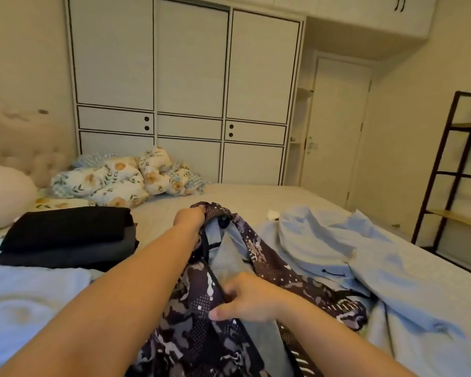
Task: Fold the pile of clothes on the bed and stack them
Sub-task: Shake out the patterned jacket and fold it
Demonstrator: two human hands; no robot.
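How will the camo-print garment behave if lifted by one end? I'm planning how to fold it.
Probably floppy: the camo-print garment sags and creases between the left hand and right hand gripping it. Likely light, since it looks thin with a mesh-like grey lining. It may slide a bit; its fabric looks smooth.

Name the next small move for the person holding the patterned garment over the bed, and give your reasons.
Probably lift and spread the camouflage garment flat on the bed. Both the left hand and right hand grip it while it hangs bunched, unfolded; the folded dark stack waits beside it.
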